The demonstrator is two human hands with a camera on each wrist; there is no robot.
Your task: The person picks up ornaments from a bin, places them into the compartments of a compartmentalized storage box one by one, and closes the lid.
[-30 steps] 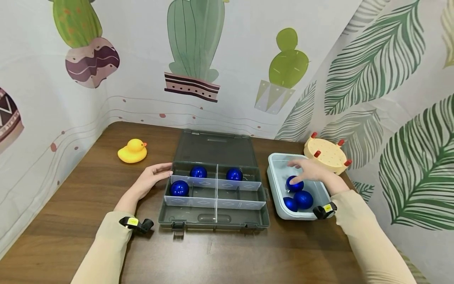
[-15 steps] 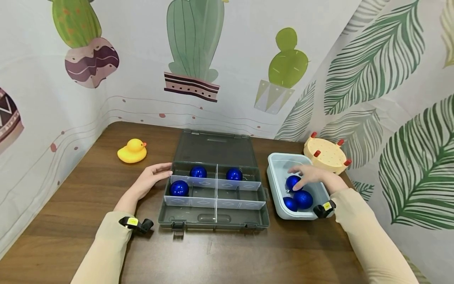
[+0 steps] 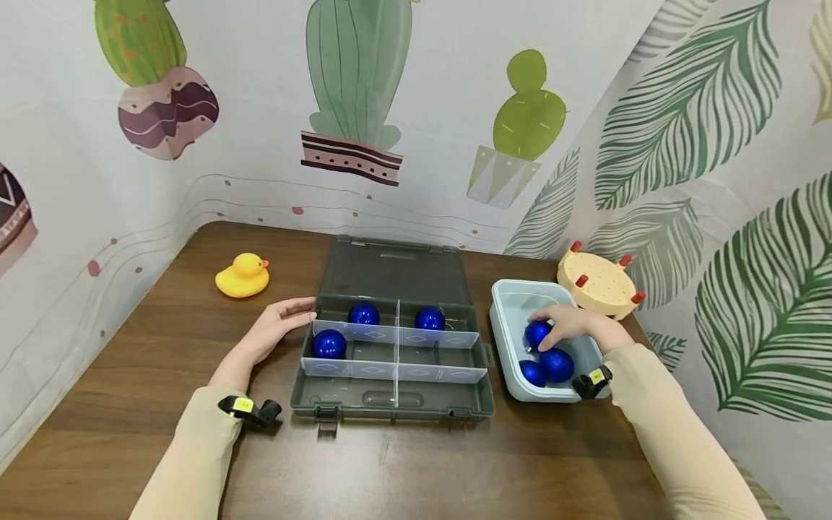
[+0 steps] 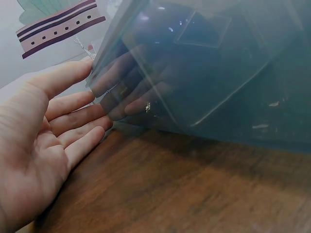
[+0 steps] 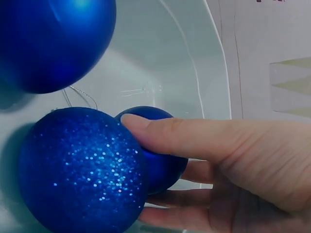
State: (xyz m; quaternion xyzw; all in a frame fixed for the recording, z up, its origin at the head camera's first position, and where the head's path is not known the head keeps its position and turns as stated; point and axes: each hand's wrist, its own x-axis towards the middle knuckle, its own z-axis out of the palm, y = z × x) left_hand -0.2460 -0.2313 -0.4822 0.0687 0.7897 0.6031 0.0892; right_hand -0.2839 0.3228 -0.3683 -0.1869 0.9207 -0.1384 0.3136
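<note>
A grey divided box point(image 3: 390, 412) stands with its lid point(image 3: 396, 273) laid back; three shiny blue balls point(image 3: 328, 344) lie in its upper compartments. The left hand point(image 3: 276, 328) touches the box's left side with extended fingers; in the left wrist view the fingertips of that hand point(image 4: 58, 121) rest against the dark wall point(image 4: 233, 87). In the light blue bin point(image 3: 503, 347) the right hand point(image 3: 568, 325) pinches a blue ball point(image 3: 536, 334) between thumb and fingers. The right wrist view shows this hand point(image 5: 209, 165) around the ball point(image 5: 163, 170), beside a glittery ball point(image 5: 82, 170) and a matte one point(image 5: 53, 43).
A yellow rubber duck point(image 3: 243, 276) sits at the back left of the brown table point(image 3: 364, 477). Behind the bin, at the right, is a round cream piece with red pegs point(image 3: 594, 282). A patterned cloth point(image 3: 429, 108) hangs along the back and sides.
The right hand has lowered in the bin, and its thumb and fingers have closed round the ball near the back. The left hand has stayed at the box's side.
</note>
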